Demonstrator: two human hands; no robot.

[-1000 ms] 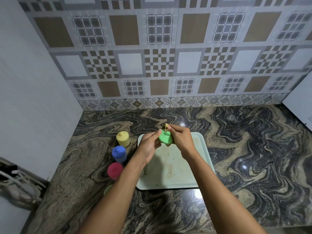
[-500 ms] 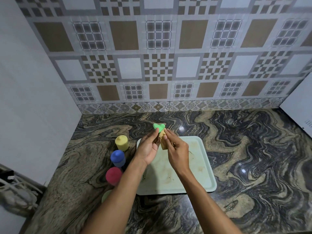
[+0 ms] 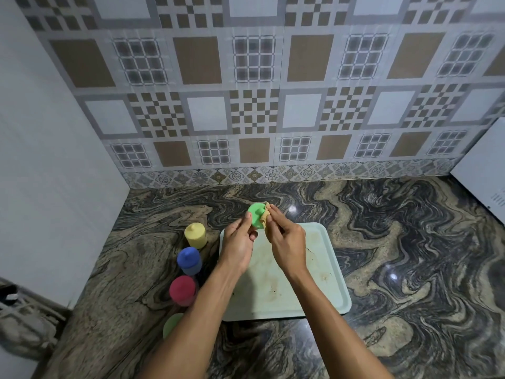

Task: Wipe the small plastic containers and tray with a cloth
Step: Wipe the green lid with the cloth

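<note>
My left hand (image 3: 238, 246) grips a small green plastic lid (image 3: 256, 218) above the far edge of the pale green tray (image 3: 325, 280). My right hand (image 3: 287, 242) presses a crumpled tan cloth (image 3: 265, 214) against the lid's right side. The tray lies flat on the counter and shows brown stains. Left of the tray stand a yellow container (image 3: 195, 235), a blue container (image 3: 189, 260) and a red container (image 3: 183, 290) in a row. A light green container (image 3: 172, 324) sits nearest me, partly hidden by my left forearm.
The dark marbled stone counter (image 3: 410, 255) runs to a patterned tile wall at the back. A plain white wall closes the left side. A white appliance (image 3: 483, 176) stands at the right edge. A grey object (image 3: 24, 321) lies at lower left.
The green lid has turned in my left hand so its round face shows. My right hand with the cloth has shifted up against its right side. The view has shifted slightly.
</note>
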